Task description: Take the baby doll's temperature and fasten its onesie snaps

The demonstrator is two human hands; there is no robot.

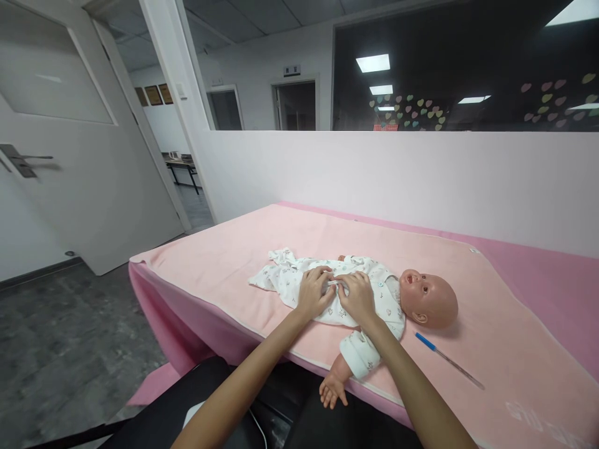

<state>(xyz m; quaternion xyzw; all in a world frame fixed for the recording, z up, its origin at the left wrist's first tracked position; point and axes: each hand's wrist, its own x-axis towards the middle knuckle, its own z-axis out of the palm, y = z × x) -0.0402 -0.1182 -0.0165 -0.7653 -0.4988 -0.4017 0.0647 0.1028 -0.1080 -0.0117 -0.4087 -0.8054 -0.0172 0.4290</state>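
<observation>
A baby doll lies on its back on a pink blanket, its head to the right. It wears a white patterned bodysuit whose empty leg ends spread to the left. My left hand and my right hand meet at the front of the bodysuit over the doll's belly. The fingers of both pinch a fold of the cloth between them. One doll arm hangs over the near edge of the table, beside my right forearm.
Right of the doll's arm, a thin rod with a blue handle lies on the blanket. A white wall with a window above it borders the far side. At the left stands an open door.
</observation>
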